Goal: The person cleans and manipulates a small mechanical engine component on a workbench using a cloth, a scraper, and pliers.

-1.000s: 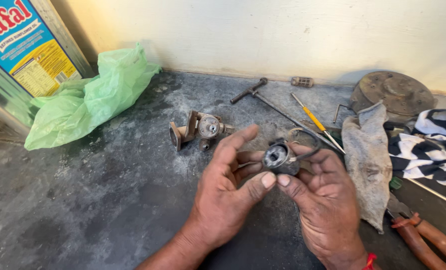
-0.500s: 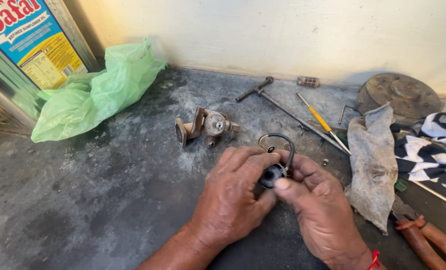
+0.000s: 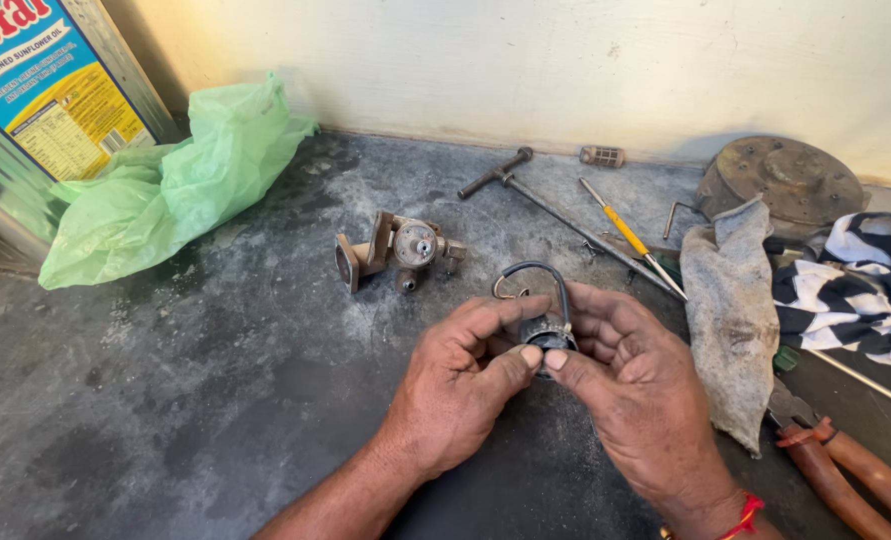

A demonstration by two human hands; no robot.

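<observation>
Small round part (image 3: 547, 333) with black hose (image 3: 545, 275) above bench (image 3: 215, 400), pinched between left hand (image 3: 465, 385) and right hand (image 3: 637, 400), thumbs pressing its face; seating step, seems; next needs steady even push; carburettor (image 3: 397, 250) just behind, rag (image 3: 733, 320) right

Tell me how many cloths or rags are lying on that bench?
2: a grey crumpled rag right of the hands, and a black-and-white striped cloth at the far right edge, partly cut off. More may lie out of view.
</observation>
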